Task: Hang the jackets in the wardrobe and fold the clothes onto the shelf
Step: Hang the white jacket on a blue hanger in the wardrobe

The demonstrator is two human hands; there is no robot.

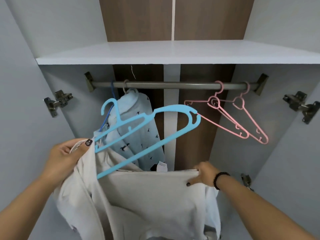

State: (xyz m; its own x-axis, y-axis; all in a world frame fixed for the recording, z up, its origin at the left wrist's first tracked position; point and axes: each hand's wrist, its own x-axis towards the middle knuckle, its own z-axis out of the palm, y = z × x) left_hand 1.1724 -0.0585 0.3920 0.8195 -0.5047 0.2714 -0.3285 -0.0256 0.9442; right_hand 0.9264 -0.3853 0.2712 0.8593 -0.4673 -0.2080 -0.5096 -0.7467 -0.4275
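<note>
Open wardrobe fills the frame, grey-white walls, brown back panels down the centre. White shelf runs across the upper half. Below it a grey rail spans left to right between two brackets.

White garment takes up the lower centre, held spread between both hands, its top edge roughly level at centre right, folds dropping out of the bottom of the frame.

Pale blue bird-print garment hangs from the rail, left of centre, behind the white one.

Light blue hanger sits tilted in centre frame, hook at upper left and off the rail, its lower left end tucked into the white garment just beside the left hand.

Two pink hangers hang bare on the rail, upper right.

Left hand, lower left: fingers curled, thumb pinching the white fabric at its collar edge.

Right hand, lower right of centre: fingers curled over the garment's top edge, thumb under, gripping it. Dark bead bracelet on that wrist.

Door hinges at far left and far right.
</note>
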